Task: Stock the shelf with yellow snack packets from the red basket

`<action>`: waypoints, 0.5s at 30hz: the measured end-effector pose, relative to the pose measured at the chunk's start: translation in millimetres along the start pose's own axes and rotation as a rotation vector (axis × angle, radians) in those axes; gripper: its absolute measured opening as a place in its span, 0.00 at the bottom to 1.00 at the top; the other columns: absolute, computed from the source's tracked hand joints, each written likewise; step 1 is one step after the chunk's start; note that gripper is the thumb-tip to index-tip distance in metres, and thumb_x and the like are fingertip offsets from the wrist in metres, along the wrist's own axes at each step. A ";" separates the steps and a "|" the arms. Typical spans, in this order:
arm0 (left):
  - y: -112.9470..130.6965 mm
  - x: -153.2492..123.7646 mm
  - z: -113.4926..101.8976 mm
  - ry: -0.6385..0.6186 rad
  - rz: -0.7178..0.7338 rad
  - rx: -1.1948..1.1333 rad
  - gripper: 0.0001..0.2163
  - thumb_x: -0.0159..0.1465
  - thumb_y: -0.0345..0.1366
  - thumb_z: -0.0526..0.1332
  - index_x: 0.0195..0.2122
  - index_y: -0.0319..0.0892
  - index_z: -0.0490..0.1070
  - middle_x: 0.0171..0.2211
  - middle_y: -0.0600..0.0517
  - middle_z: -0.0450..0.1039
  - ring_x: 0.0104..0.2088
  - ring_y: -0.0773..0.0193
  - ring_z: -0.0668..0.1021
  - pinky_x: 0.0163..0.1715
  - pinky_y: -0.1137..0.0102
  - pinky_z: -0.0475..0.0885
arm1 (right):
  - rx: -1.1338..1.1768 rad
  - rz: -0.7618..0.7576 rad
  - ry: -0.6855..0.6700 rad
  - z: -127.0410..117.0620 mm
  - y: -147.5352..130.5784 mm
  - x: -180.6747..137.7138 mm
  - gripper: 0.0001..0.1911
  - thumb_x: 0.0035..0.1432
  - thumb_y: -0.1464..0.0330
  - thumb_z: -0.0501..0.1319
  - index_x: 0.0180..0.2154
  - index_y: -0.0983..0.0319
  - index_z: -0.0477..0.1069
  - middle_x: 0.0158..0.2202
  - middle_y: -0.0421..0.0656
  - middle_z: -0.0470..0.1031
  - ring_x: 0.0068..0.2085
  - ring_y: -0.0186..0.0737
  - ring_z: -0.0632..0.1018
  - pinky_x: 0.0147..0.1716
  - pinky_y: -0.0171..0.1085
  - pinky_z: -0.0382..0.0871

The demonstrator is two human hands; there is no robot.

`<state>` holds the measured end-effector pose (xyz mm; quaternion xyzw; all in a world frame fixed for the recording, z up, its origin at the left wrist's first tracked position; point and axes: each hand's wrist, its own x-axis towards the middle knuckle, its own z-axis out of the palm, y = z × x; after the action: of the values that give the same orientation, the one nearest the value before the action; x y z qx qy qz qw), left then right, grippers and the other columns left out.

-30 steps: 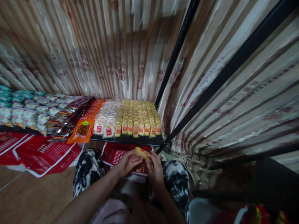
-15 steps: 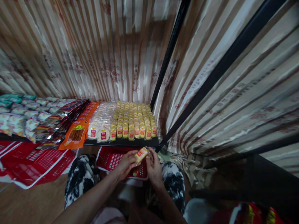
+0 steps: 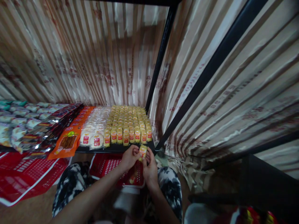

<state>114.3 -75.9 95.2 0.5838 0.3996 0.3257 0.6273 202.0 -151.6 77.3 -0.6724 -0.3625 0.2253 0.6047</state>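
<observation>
The packet (image 3: 143, 151) was small, yellow and oblong, in a shiny wrapper with a reddish label — its print too small to read. The left hand (image 3: 130, 158) and right hand (image 3: 150, 168) came together on it, fingers pinching its opposite sides at the front edge of the shelf (image 3: 114, 148), near the right corner; contact with that edge could not be told. Rows of matching packets (image 3: 127, 124) left only a thin strip along the front edge. A slanting black post (image 3: 198, 90) bounded the corner — below, a red basket (image 3: 102, 165) lay under the hands.
</observation>
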 end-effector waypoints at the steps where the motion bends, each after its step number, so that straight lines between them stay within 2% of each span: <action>1: 0.6 5.2 -0.6 -0.014 0.027 0.058 0.09 0.51 0.30 0.63 0.33 0.42 0.69 0.26 0.56 0.69 0.27 0.68 0.71 0.30 0.75 0.65 | -0.024 -0.014 0.000 -0.9 0.4 2.5 0.28 0.55 0.63 0.51 0.57 0.65 0.54 0.49 0.52 0.70 0.47 0.42 0.74 0.49 0.43 0.67; 3: 2.7 13.9 0.4 -0.050 0.076 0.137 0.14 0.51 0.30 0.63 0.40 0.44 0.69 0.26 0.57 0.69 0.26 0.68 0.70 0.30 0.75 0.64 | -0.110 -0.053 0.026 -2.0 1.7 6.5 0.28 0.56 0.64 0.50 0.58 0.65 0.54 0.52 0.53 0.67 0.50 0.44 0.72 0.51 0.45 0.64; 5: 5.9 20.2 5.0 -0.052 0.122 0.207 0.16 0.51 0.29 0.62 0.42 0.45 0.70 0.26 0.57 0.69 0.26 0.68 0.70 0.31 0.75 0.65 | -0.233 -0.122 0.076 -1.7 3.2 8.1 0.29 0.56 0.65 0.50 0.58 0.65 0.54 0.57 0.52 0.61 0.56 0.46 0.65 0.56 0.48 0.58; 7: 10.0 25.1 12.4 0.020 0.168 0.295 0.12 0.52 0.29 0.61 0.39 0.43 0.71 0.28 0.55 0.69 0.27 0.68 0.70 0.32 0.74 0.65 | -0.330 -0.198 0.115 0.4 4.5 6.9 0.29 0.56 0.66 0.48 0.59 0.66 0.53 0.60 0.52 0.55 0.61 0.46 0.57 0.59 0.49 0.51; 10: 17.8 32.4 25.8 0.138 0.210 0.452 0.09 0.54 0.30 0.60 0.37 0.41 0.71 0.32 0.53 0.68 0.30 0.68 0.71 0.33 0.74 0.66 | -0.387 -0.260 0.110 5.5 7.1 1.8 0.28 0.58 0.67 0.45 0.59 0.68 0.52 0.62 0.53 0.52 0.62 0.46 0.53 0.59 0.50 0.49; 15: 31.1 45.9 44.6 0.112 0.148 0.712 0.04 0.56 0.29 0.59 0.32 0.39 0.71 0.31 0.52 0.69 0.33 0.67 0.72 0.35 0.73 0.66 | -0.370 -0.223 0.098 10.3 16.6 -0.4 0.29 0.58 0.68 0.43 0.61 0.70 0.47 0.62 0.53 0.51 0.63 0.44 0.52 0.59 0.49 0.50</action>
<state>176.9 -53.5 120.5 0.7740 0.4786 0.2421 0.3365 197.7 -145.3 59.3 -0.7378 -0.4398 0.0539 0.5092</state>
